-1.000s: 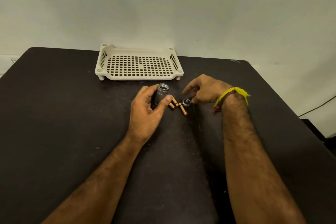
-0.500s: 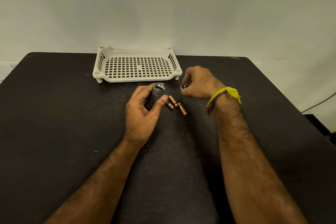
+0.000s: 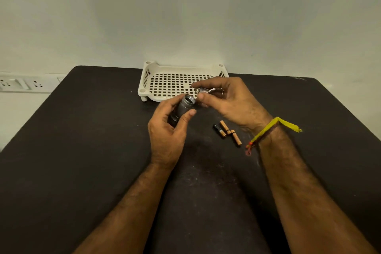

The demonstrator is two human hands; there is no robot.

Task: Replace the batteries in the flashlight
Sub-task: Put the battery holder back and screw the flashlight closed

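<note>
I see the ribbed grey metal flashlight body (image 3: 185,107), a short cylinder with its open end tilted up, gripped in my left hand (image 3: 168,130) above the matte black table (image 3: 82,150). My right hand (image 3: 228,101) pinches the small silver end cap (image 3: 203,90) just beside that opening. Three slim copper-coloured batteries (image 3: 227,133) lie on the table beneath my right wrist, near the perforated white plastic tray (image 3: 165,80).

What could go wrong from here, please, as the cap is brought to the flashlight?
1. The right hand pinches the small silver end cap by its fingertips; it might slip.
2. The copper-coloured cylindrical batteries lie loose on the black table and may roll.
3. Closing the grey metal flashlight body, held in the left hand, could leave them out.
</note>
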